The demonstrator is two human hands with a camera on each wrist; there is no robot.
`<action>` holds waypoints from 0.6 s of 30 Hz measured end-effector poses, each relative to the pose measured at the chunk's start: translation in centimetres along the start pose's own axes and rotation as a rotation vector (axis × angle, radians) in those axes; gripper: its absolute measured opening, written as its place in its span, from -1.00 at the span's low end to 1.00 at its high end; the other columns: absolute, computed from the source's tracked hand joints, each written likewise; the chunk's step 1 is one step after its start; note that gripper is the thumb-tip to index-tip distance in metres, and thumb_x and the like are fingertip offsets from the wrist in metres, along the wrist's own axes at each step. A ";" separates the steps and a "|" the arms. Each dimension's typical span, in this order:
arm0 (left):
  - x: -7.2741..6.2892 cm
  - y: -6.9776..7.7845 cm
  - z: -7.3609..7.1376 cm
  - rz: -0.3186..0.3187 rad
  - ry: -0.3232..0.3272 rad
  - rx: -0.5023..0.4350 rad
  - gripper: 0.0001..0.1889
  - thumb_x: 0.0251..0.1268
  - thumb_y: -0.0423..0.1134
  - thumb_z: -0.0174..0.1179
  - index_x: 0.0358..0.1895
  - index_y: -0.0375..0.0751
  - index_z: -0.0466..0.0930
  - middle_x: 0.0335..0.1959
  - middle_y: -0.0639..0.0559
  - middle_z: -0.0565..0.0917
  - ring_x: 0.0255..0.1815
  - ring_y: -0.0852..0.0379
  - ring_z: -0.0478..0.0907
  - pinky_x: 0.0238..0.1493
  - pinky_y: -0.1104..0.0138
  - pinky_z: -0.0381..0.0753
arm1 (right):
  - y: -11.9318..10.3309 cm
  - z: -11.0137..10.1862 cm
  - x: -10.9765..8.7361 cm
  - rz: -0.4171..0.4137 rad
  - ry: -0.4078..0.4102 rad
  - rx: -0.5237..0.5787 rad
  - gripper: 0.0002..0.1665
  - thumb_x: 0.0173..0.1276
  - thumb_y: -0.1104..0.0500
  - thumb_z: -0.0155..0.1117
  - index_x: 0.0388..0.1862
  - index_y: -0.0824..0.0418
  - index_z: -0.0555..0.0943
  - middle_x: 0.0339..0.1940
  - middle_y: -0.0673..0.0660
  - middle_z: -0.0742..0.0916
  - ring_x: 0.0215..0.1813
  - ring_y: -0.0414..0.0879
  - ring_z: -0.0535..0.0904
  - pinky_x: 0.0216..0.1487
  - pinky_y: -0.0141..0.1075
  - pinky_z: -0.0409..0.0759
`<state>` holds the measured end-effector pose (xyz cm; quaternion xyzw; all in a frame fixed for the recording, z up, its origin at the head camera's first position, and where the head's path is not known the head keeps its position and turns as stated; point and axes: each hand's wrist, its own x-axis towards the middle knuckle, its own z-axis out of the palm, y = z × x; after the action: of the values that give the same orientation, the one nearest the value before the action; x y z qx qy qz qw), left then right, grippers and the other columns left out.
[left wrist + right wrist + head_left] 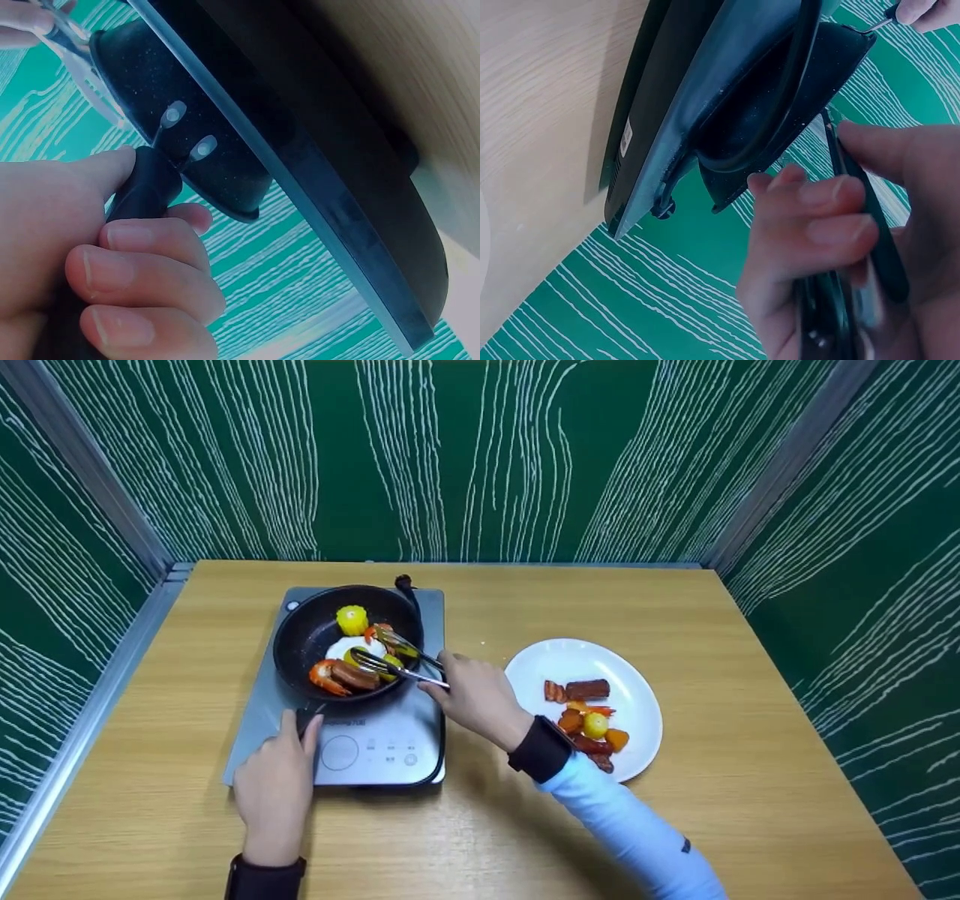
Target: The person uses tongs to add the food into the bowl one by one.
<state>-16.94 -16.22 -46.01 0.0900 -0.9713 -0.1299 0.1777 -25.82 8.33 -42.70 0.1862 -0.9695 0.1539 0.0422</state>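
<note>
My left hand [274, 780] grips the black handle [148, 184] of a dark frying pan [300, 641], fingers wrapped round it and thumb along the top. My right hand [480, 697] holds metal tongs [420, 675], reaching into the pan from the right. The tong tips stand apart among the food. Inside the pan lie a corn piece [352, 620], a white fried egg [341, 647], an orange shrimp [325, 675] and a brown sausage piece [356, 676]. More shrimp and yellow pieces are partly hidden by the tongs.
Under the pan is a grey induction cooker [262, 735] with a touch panel; its black cord [442, 735] runs down the right side. A white plate [641, 712] with sausage, corn and other pieces stands right, partly behind my right forearm. Green walls enclose the wooden table [562, 600].
</note>
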 end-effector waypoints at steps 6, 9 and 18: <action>0.1 -0.1 0.0 -0.002 -0.009 0.000 -0.52 0.54 0.07 0.12 0.04 -0.38 0.54 -0.73 -0.20 0.51 -0.80 -0.08 0.41 -0.77 0.19 0.25 | 0.1 -0.1 -0.1 0.013 -0.022 0.020 -0.46 0.51 -0.24 0.18 0.03 0.22 0.59 -0.38 0.05 0.62 -0.47 -0.08 0.48 -0.53 -0.29 0.29; 0.1 0.0 0.0 -0.016 -0.032 0.001 -0.51 0.55 0.08 0.10 0.07 -0.37 0.54 -0.73 -0.18 0.51 -0.80 -0.06 0.40 -0.75 0.21 0.23 | 0.3 -0.3 -0.5 0.011 -0.003 0.042 -0.47 0.52 -0.24 0.17 0.05 0.20 0.58 -0.35 0.06 0.64 -0.47 -0.08 0.48 -0.52 -0.28 0.32; -0.2 0.0 0.1 0.018 0.039 0.024 -0.54 0.52 0.06 0.15 0.01 -0.36 0.56 -0.76 -0.20 0.49 -0.83 -0.09 0.39 -0.78 0.20 0.21 | 2.5 -1.4 -3.7 -0.004 0.091 0.083 -0.54 0.50 -0.20 0.23 0.04 0.15 0.58 -0.38 0.04 0.62 -0.46 -0.10 0.48 -0.47 -0.21 0.41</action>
<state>-16.81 -16.16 -46.12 0.0859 -0.9699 -0.1149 0.1966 -23.31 12.25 -42.57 0.1824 -0.9590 0.2021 0.0790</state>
